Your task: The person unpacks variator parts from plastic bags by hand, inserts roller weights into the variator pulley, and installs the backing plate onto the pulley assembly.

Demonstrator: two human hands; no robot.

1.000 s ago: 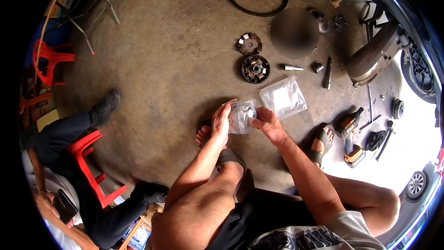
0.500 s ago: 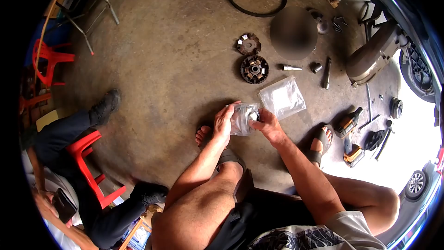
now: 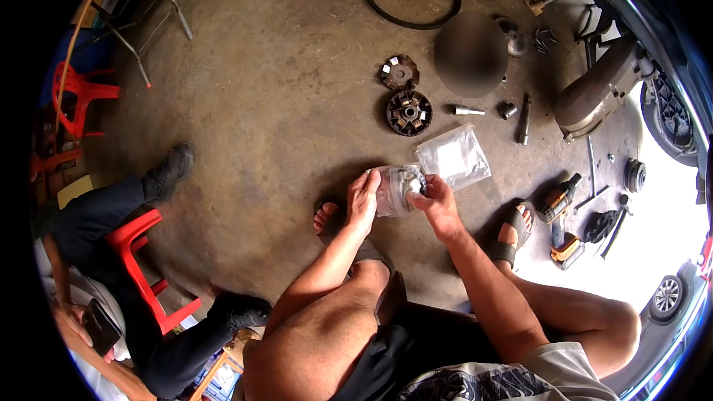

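Note:
Above the floor between my feet, a clear plastic bag [image 3: 392, 193] is held in both hands. Closed on its left side is my left hand [image 3: 362, 199]. My right hand [image 3: 440, 206] pinches the right end, where a shiny rounded metal part [image 3: 414, 186] shows; whether it is inside the bag or at its mouth I cannot tell. Just beyond my right hand, a flat clear plastic bag [image 3: 454, 157] with a white patch lies on the floor. Farther off sit a round variator pulley [image 3: 408, 113] with rollers and a notched plate [image 3: 399, 72].
A drive belt [image 3: 416, 26], a socket [image 3: 508, 111] and a cordless impact wrench [image 3: 558, 204] lie on the floor. A vehicle's metal casing [image 3: 594, 100] stands at right. To the left, a seated person holds a phone [image 3: 102, 330] near a red stool [image 3: 152, 275].
My right hand has shifted slightly right and its fingers have moved on the bag's end. More of the shiny metal part shows. My left hand stays on the bag.

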